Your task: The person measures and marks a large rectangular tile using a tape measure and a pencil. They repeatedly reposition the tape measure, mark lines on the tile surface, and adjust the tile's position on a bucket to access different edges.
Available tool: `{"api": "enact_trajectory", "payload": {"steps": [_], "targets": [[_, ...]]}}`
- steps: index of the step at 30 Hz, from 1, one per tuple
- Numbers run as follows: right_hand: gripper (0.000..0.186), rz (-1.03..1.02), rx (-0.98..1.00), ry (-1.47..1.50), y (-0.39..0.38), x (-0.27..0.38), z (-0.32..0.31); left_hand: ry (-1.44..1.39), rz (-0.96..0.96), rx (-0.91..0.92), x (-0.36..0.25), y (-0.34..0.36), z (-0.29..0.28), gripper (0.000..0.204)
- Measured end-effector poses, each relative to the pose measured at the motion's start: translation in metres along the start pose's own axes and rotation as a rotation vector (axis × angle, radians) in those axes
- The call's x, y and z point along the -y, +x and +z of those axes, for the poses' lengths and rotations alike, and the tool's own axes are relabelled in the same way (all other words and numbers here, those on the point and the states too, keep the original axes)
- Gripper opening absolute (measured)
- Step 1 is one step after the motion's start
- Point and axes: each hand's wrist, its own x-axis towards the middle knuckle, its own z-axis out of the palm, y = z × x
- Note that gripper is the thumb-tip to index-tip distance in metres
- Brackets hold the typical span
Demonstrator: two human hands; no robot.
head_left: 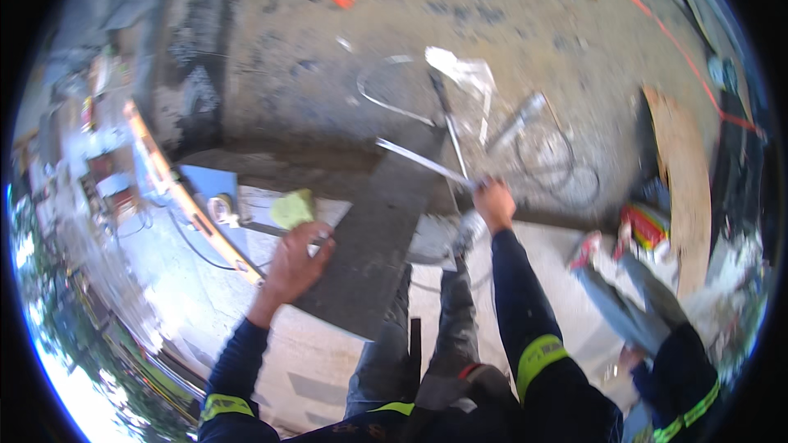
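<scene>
The right hand (494, 207) has its thumb and fingers closed together, pinching the near end of a narrow white strip (423, 159), which slants away up and to the left, its far part above the upper end of a dark board (373, 238). That board lies at a slant between the two arms. The left hand (294, 269) is over the board's left edge, fingers half curled toward the thumb; I cannot tell whether they pinch anything. Just beyond its fingertips sits a yellow-green cloth (292, 208), and farther left are a roll of tape (220, 208) and a long orange bar (185, 199). Past the strip, a crumpled white sheet (461, 70) lies on the stained surface, near a looped cable (566, 172). At the far right, a co-worker (669, 377) is beside a curved wooden panel (683, 184)
</scene>
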Motion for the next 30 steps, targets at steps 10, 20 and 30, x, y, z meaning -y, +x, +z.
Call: {"api": "enact_trajectory", "payload": {"steps": [10,20,30], "targets": [[0.015,-0.174,-0.045,0.169,-0.197,-0.043,-0.113,0.051,-0.197,-0.387,-0.085,-0.152,-0.006,0.087],[0.019,-0.292,-0.131,0.033,-0.434,-0.165,-0.163,0.044,-0.028,-0.159,-0.034,-0.173,0.031,0.112],[0.028,-0.033,0.030,0.511,-0.520,-0.109,-0.213,0.064,-0.064,-0.003,-0.035,-0.177,0.028,0.124]]}}
